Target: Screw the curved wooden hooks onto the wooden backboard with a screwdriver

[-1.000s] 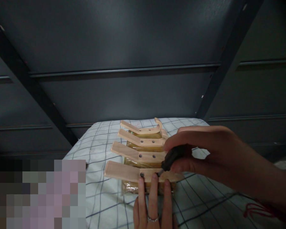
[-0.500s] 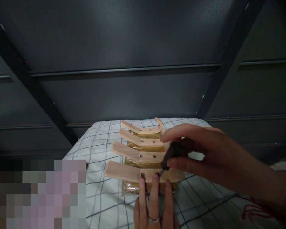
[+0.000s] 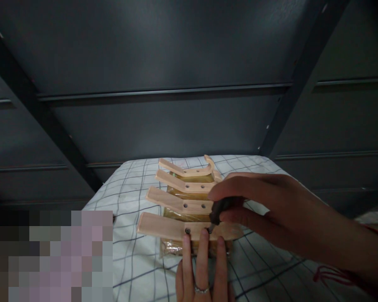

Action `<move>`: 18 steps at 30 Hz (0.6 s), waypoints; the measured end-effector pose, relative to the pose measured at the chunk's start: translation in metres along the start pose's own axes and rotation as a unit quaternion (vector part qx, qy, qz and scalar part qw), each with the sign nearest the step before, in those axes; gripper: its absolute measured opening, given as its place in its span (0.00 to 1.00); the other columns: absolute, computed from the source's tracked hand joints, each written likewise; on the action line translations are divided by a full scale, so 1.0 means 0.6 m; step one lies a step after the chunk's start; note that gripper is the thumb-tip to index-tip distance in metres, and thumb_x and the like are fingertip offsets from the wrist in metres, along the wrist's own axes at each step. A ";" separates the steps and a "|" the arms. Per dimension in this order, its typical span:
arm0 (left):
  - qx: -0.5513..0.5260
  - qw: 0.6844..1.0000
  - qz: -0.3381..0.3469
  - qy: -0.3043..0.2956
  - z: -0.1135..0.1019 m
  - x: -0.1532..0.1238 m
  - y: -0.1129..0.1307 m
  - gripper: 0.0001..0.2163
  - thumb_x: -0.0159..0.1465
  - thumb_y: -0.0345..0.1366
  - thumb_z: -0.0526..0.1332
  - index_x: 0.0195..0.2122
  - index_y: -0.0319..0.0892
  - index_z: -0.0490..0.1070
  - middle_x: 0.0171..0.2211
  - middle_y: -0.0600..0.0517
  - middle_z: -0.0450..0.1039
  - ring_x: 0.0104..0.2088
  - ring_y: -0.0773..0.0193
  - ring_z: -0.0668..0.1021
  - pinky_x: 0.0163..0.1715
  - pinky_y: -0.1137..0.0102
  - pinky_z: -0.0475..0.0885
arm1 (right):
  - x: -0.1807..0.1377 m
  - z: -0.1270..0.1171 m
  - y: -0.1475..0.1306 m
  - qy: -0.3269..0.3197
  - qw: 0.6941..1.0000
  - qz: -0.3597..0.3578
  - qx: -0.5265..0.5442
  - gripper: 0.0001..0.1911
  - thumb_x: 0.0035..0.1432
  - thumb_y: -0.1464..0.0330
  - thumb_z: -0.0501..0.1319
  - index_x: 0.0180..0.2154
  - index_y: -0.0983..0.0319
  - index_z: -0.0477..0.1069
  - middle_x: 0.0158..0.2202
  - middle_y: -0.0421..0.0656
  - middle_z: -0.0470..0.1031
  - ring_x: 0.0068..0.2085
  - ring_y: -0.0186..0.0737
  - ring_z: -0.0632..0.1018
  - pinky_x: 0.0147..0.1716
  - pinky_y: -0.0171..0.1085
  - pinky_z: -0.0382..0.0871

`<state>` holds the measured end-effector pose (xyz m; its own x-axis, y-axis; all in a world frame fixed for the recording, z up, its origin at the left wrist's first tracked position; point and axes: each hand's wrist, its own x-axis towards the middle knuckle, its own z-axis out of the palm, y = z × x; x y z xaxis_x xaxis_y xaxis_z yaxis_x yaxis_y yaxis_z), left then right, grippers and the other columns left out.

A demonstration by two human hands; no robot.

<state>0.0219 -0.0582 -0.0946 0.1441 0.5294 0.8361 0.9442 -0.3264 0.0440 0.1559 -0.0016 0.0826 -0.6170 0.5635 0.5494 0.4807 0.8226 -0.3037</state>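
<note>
My right hand [image 3: 255, 205] grips the dark handle of a screwdriver [image 3: 219, 209], its tip down at a screw hole on the nearest wooden hook [image 3: 162, 226]. My left hand [image 3: 201, 268], with a ring on it, lies with fingers stretched out and fingertips on that hook's near edge; one fingertip is beside the screwdriver tip. A dark screw [image 3: 187, 230] shows in the hook's other hole. Behind it, several more pale wooden hooks lie in a row across a board in clear plastic wrap [image 3: 176, 247]. The right ends of the middle hooks are hidden by my right hand.
Under the board is a white checked cloth [image 3: 135, 264] on a padded surface. Dark grey panels with crossbars [image 3: 164, 126] rise behind it. A blurred-out patch [image 3: 59, 260] covers the lower left. A red cord [image 3: 334, 274] hangs by my right wrist.
My right hand has turned on the screwdriver handle and moved slightly lower, and the handle leans over more. My left hand holds its place on the hook.
</note>
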 end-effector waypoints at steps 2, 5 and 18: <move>0.006 1.000 -0.004 0.002 0.000 0.000 0.001 0.34 0.55 0.31 0.53 0.65 0.47 0.46 0.68 0.55 0.39 0.66 0.50 0.51 0.41 0.64 0.67 | 0.000 0.001 -0.004 0.010 1.000 0.011 -0.019 0.07 0.51 0.77 0.63 0.33 0.62 0.71 0.25 0.35 0.75 0.24 0.29 0.75 0.24 0.26 0.68; 0.014 1.000 -0.002 -0.003 -0.003 0.000 0.001 0.34 0.56 0.32 0.53 0.65 0.46 0.45 0.68 0.54 0.37 0.66 0.50 0.50 0.40 0.64 0.68 | 0.001 0.004 -0.006 0.019 0.999 0.017 -0.021 0.09 0.46 0.75 0.68 0.30 0.62 0.70 0.24 0.34 0.73 0.22 0.28 0.73 0.21 0.27 0.66; 0.027 0.999 0.023 -0.031 -0.009 0.000 -0.006 0.33 0.58 0.35 0.53 0.65 0.45 0.45 0.69 0.53 0.37 0.65 0.48 0.51 0.41 0.65 0.69 | 0.002 -0.001 0.004 0.013 0.999 -0.018 0.024 0.13 0.58 0.79 0.56 0.41 0.62 0.73 0.34 0.38 0.77 0.33 0.29 0.76 0.32 0.27 0.68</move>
<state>0.0169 -0.0613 -0.0918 0.2031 0.5628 0.8013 0.9508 -0.3090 -0.0240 0.1569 0.0010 0.0831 -0.6170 0.5314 0.5805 0.4275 0.8456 -0.3197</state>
